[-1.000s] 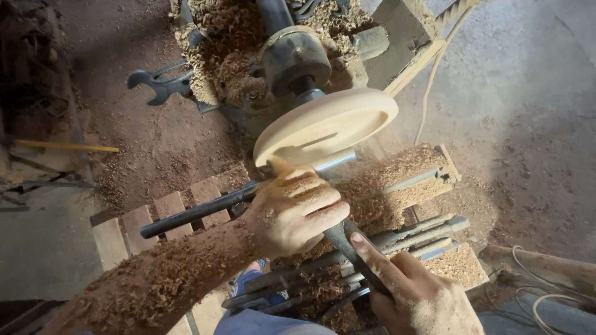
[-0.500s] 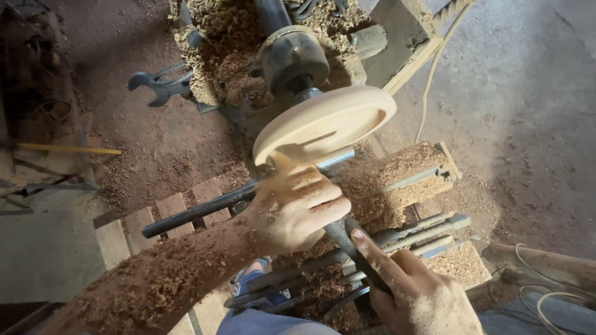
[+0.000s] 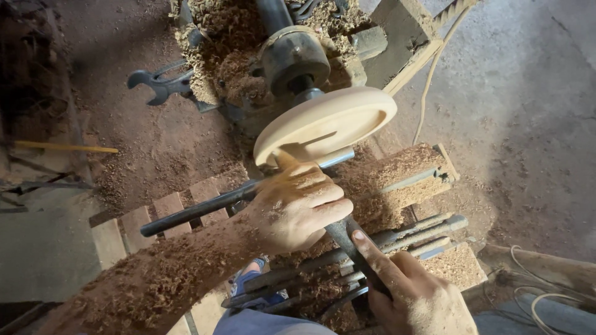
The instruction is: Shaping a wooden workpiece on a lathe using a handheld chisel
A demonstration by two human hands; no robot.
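- Nearest the wearer: right hand [image 3: 413,298] closed round the rear of a dark turning tool [image 3: 357,254], forefinger laid along the shaft; grip looks firm, but if it slackens a catch could wrench the handle back twd the body.
- Just ahead: left hand [image 3: 298,205], caked in sawdust, curled over the tool's front end & pressing it onto the steel rest bar [image 3: 205,208]; knuckles sit v. close to the pale wooden disc [image 3: 326,124]; a slip fwd could put fingers against its rim.
- Disc mounted on the lathe spindle [image 3: 295,59], tilted face twd camera, tool tip at its lower left edge; too deep a bite could chip the rim or jolt the piece loose.
- Spare tools [image 3: 397,239] lie on the shavings-covered bench under the arms; could roll or snag.
- Farther off: spanner [image 3: 158,84] lying beside the headstock; vibration might walk it twd moving parts.
- Cord [image 3: 428,93] trails on the dusty floor; trip risk.
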